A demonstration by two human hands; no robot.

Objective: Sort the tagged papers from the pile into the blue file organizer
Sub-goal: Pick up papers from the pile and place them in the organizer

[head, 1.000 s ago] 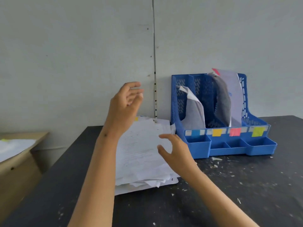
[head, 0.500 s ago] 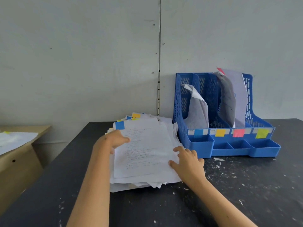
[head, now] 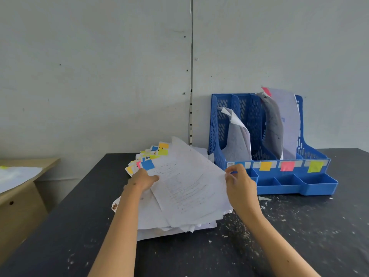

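Above pile (head: 159,222): top sheet (head: 185,184) pinched by both hands' fingers (head: 232,173), blue-tagged corner far-left.

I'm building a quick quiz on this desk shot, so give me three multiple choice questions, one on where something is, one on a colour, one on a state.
1. Where is the organizer relative to the pile?
A. On its right
B. On its left
C. On top of it

2. What colour is the tag on the top sheet?
A. Pink
B. Blue
C. Green

3. What is the state of the top sheet?
A. Lying flat, untouched
B. Standing in a slot
C. Held at both side edges

Key: 1 A, it stands right of the pile on the table. 2 B, a blue square sits at its corner. 3 C, the left hand and right hand grip its edges.
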